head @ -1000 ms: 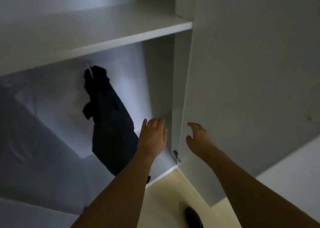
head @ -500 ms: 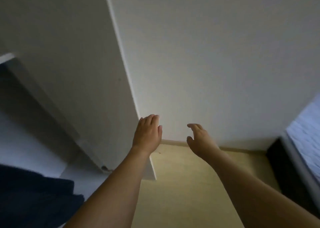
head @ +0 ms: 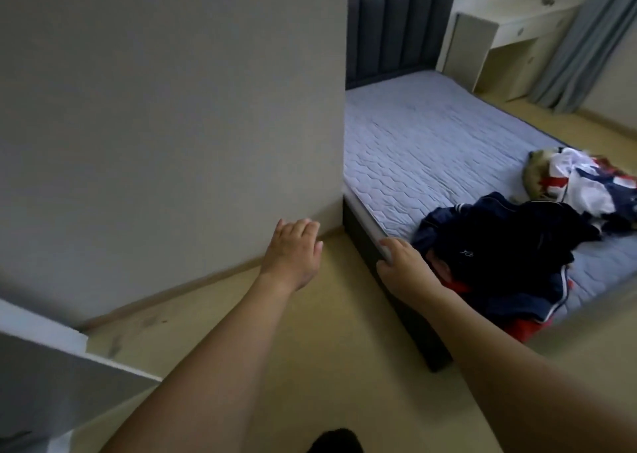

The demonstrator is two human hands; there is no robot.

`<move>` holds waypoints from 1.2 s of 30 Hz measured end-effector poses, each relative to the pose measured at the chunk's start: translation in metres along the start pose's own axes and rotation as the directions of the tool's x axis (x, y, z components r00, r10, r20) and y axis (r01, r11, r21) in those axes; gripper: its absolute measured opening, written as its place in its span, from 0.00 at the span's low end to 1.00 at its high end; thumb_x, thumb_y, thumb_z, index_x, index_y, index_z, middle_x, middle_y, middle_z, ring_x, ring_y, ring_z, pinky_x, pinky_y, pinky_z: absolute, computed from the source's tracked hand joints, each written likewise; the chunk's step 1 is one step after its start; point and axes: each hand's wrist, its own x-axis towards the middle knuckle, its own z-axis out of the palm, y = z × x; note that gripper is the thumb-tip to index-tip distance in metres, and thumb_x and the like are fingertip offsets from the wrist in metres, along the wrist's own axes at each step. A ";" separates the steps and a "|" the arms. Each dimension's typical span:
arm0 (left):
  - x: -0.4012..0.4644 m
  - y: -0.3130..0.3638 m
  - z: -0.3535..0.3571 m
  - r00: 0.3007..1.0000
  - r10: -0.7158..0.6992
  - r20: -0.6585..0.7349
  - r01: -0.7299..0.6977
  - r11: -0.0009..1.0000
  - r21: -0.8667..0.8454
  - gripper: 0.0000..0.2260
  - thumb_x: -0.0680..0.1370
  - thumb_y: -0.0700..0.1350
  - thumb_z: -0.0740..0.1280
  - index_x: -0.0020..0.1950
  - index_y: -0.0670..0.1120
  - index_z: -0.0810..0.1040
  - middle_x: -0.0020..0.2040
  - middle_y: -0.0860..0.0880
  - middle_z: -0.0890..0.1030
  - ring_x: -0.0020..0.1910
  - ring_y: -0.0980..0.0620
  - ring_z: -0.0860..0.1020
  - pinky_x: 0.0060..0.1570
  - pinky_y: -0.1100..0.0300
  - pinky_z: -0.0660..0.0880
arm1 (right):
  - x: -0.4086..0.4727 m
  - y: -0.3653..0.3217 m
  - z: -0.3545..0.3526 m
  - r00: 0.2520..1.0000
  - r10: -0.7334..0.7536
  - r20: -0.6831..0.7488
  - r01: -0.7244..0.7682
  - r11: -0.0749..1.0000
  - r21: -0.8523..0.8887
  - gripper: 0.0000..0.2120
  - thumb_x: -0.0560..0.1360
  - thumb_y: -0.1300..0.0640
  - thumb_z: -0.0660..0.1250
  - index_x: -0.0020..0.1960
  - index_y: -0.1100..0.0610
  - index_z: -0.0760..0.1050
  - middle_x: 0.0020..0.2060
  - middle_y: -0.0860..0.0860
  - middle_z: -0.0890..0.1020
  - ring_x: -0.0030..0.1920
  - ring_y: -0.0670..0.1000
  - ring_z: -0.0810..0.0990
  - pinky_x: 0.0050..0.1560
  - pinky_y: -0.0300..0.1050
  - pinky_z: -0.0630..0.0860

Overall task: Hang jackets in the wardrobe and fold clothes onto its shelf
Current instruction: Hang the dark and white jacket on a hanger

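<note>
A grey wall (head: 165,115) fills the left of the view and ends at a corner just beside the bed (head: 427,142), whose dark padded headboard (head: 396,32) stands against the far wall. A white wardrobe panel (head: 51,366) juts in at the lower left. The floor (head: 310,349) is pale yellow. Beyond the bed a light wooden desk (head: 517,39) stands next to a grey curtain (head: 586,39).

Two heaps of clothes lie on the quilted blue mattress: a dark navy jacket (head: 510,256) with red showing under it at the bed's near edge, and a white, red and navy bundle (head: 586,187) by the right edge.

The left hand (head: 293,249) hovers over the floor near the wall's base, fingers relaxed and holding nothing. The right hand (head: 406,263) is raised in front of the bed's near edge just beside the navy jacket, fingers loosely bent and empty.
</note>
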 end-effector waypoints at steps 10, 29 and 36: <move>0.156 0.170 0.088 0.985 0.106 0.138 -0.096 0.993 -0.074 0.21 0.81 0.51 0.57 0.72 0.45 0.67 0.71 0.46 0.70 0.69 0.46 0.68 0.73 0.48 0.53 | 0.080 0.182 -0.110 0.986 0.153 -0.069 -0.151 0.988 0.028 0.24 0.78 0.56 0.61 0.74 0.57 0.64 0.72 0.53 0.67 0.71 0.53 0.65 0.71 0.46 0.62; 0.401 0.684 0.154 0.909 0.370 0.191 -0.338 0.924 -0.180 0.21 0.81 0.51 0.56 0.73 0.45 0.65 0.71 0.47 0.69 0.70 0.48 0.66 0.73 0.51 0.55 | 0.113 0.642 -0.426 0.892 0.412 -0.184 -0.376 0.904 0.204 0.23 0.77 0.61 0.61 0.71 0.60 0.66 0.68 0.57 0.71 0.69 0.55 0.67 0.67 0.46 0.62; 0.514 0.779 0.171 0.955 0.106 0.276 0.051 0.860 -0.507 0.19 0.81 0.47 0.60 0.71 0.42 0.69 0.70 0.43 0.70 0.68 0.46 0.68 0.68 0.55 0.62 | 0.219 0.738 -0.488 0.938 0.333 -0.097 -0.306 0.926 0.223 0.22 0.77 0.59 0.61 0.71 0.57 0.68 0.68 0.54 0.71 0.67 0.53 0.70 0.64 0.44 0.66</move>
